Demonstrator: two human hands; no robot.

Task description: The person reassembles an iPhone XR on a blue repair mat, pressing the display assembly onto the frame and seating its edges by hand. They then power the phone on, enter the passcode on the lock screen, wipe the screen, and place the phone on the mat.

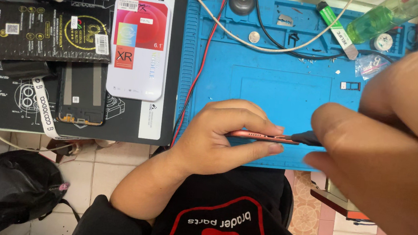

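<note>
Coral-pink phone [260, 135] held edge-up over the blue worktop mat [273, 78], long axis running 9 to 3 o'clock. Left hand [222, 134] pinching it closed around the 9 o'clock half. Right hand [389, 133] clamped on a dark pry tool [307, 137], touching the 3 o'clock end.

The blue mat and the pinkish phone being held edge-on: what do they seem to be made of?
Blue mat: likely silicone or rubber, matte, with moulded compartments. Phone, pinched by the left hand: its coral edge has a metallic sheen, probably painted aluminium. The dark tool in the right hand looks like plastic.
</note>
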